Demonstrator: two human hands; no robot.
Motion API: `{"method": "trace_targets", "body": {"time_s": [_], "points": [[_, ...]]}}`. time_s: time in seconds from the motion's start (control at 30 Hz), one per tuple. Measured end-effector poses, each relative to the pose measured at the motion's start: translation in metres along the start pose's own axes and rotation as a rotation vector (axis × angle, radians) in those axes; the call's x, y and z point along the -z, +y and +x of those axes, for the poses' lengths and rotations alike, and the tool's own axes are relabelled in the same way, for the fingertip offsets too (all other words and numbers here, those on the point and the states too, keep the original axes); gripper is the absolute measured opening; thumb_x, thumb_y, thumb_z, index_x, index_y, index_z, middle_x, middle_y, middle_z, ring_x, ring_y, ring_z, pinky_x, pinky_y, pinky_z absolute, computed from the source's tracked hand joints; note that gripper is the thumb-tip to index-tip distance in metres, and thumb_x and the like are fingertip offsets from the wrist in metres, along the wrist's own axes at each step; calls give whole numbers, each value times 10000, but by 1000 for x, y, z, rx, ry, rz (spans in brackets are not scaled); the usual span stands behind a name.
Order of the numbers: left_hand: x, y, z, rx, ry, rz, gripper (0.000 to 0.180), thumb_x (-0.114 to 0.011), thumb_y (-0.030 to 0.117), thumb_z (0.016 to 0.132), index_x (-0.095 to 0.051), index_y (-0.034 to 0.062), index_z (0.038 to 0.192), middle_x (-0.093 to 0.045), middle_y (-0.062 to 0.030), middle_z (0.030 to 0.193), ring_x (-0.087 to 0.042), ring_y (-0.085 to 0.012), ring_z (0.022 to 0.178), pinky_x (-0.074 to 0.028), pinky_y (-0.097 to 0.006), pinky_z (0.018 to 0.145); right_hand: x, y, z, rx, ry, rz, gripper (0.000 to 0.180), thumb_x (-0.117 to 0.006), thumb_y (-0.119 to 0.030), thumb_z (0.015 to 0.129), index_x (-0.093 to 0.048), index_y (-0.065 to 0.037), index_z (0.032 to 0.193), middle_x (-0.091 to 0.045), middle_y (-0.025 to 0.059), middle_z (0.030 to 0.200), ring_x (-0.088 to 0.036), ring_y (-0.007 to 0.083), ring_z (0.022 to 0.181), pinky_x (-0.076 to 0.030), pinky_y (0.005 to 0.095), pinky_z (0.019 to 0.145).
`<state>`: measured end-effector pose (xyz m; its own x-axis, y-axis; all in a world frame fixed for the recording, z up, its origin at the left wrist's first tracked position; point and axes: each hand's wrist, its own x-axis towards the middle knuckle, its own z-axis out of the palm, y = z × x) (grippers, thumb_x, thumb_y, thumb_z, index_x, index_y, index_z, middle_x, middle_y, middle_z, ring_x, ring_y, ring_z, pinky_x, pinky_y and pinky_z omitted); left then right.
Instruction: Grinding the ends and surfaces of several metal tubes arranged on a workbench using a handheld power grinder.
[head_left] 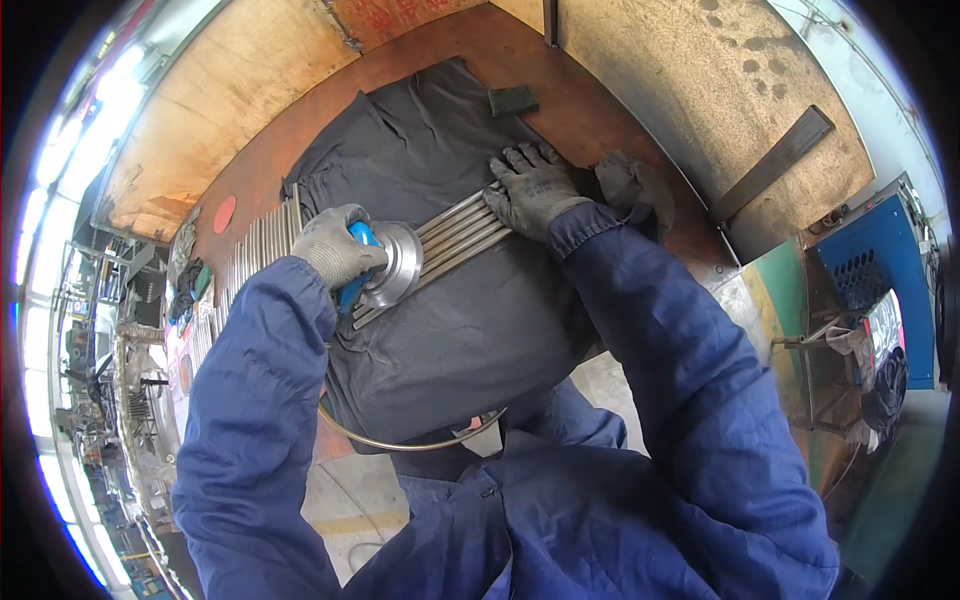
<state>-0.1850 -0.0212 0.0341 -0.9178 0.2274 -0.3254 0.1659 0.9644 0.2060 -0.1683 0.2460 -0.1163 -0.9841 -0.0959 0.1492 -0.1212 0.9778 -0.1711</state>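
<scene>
My left hand [340, 248], in a grey glove, is wrapped round a blue and silver disc sander [402, 262]. Its round metal part lies over the left portion of several metal rods [462, 236]. These rods lie side by side, slanting up to the right, on a dark cloth [470, 330]. At their far right ends my right hand [535, 190], also gloved, presses down flat with its fingers spread. The sander's underside is hidden. Left of my left hand, more metal rods [265, 240] stand lined up in a row.
A dark green pad [513, 100] rests at the cloth's far edge. On the brown tabletop [270, 150] lies a red disc [225, 214]. Wooden boards [690, 90] wall the far side and right. A curved hose [420, 443] hangs below the near edge; a blue cabinet [885, 290] stands right.
</scene>
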Motion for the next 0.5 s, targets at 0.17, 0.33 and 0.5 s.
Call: {"method": "trace_targets", "body": {"time_s": [0.17,0.33,0.5], "points": [[-4,10,-4,34,0,75,646,-738,318,679,-662,15,1244,-694,-231,1154,-682,-345,1087,-521,-394,977,2,-2,-2,11,-15,16,648,-377,-501,1025,-435,-75,1508,-390,180,1580,-294,342,1498,-129,486,1241],[-11,7,7,42,14,133,682,-720,378,715,-643,-23,1261,-688,-245,1165,-679,-348,1094,-514,-392,991,1,0,-1,2,14,11,649,-383,-510,1023,-438,-81,1508,-389,179,1580,-300,341,1496,-131,494,1240],[-22,0,15,27,75,125,599,-742,431,737,-684,6,1155,-704,-244,1065,-693,-354,1030,-529,-409,921,3,-1,1,4,-8,6,655,-384,-517,1021,-435,-84,1509,-387,178,1582,-298,338,1497,-136,493,1239]]}}
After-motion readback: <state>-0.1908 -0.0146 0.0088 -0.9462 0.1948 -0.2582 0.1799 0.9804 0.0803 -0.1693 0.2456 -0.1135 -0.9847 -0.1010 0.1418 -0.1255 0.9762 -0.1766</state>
